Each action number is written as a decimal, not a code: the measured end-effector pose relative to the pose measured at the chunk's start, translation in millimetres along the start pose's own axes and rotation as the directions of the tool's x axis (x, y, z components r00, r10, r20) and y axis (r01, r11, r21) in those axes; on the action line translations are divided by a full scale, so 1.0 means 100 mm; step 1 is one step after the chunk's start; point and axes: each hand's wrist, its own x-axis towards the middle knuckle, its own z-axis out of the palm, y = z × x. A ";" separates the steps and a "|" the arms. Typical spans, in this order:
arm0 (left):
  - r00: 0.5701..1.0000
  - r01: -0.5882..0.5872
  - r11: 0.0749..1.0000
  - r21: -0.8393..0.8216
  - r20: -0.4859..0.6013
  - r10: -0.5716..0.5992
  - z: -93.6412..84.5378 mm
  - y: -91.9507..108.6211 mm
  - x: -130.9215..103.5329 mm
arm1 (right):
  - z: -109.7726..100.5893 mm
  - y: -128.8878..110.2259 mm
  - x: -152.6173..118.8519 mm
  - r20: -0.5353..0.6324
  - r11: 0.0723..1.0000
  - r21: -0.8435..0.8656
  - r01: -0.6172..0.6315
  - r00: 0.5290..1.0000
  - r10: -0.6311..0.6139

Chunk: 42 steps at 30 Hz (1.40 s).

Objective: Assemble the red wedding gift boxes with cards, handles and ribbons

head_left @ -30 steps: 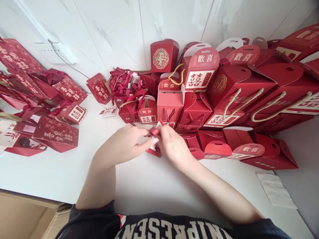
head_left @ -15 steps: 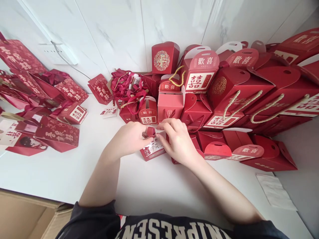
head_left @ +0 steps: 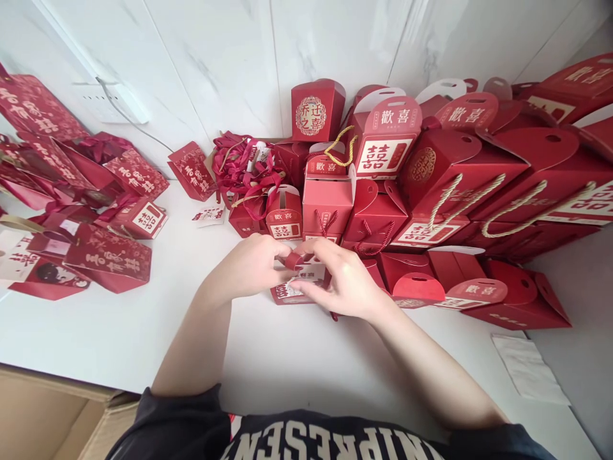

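While the left hand (head_left: 253,265) pinches a small red band (head_left: 294,260) between thumb and fingers, the right hand (head_left: 352,281) is curved opposite it, thumb and fingertips apart; whether it grips anything cannot be told. The band sits between the two hands, above a red printed box (head_left: 301,298) with a white patterned face, which is partly hidden by the right hand and located near the front of the row of boxes on the white bench (head_left: 268,358).

Behind the hands, a small "歡喜" box (head_left: 283,214) stands beside a taller pink-red box (head_left: 327,198) with dark red cords. A tangle of crimson ribbon (head_left: 246,166) lies to the left of the taller box. Stacked red boxes (head_left: 460,166), several with cream rope handles, occupy the right side. Further red gift boxes (head_left: 112,255) are grouped at far left. Near the right edge lies a white sheet (head_left: 529,367). An open cardboard carton (head_left: 52,415) is at lower left.
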 end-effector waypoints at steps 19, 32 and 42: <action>0.994 -0.066 0.981 0.180 -0.075 0.081 0.01 0.02 0.04 | -0.09 0.11 0.03 0.057 0.991 0.042 -0.125 0.991 0.123; 0.980 -0.180 0.981 0.070 -0.069 0.185 0.01 -0.10 0.11 | 0.03 0.14 0.02 0.035 0.996 -0.024 -0.089 0.995 0.090; 0.971 -0.228 0.970 0.080 -0.059 0.232 0.01 -0.11 0.10 | -0.04 0.18 0.03 0.079 0.997 0.048 -0.062 0.995 0.058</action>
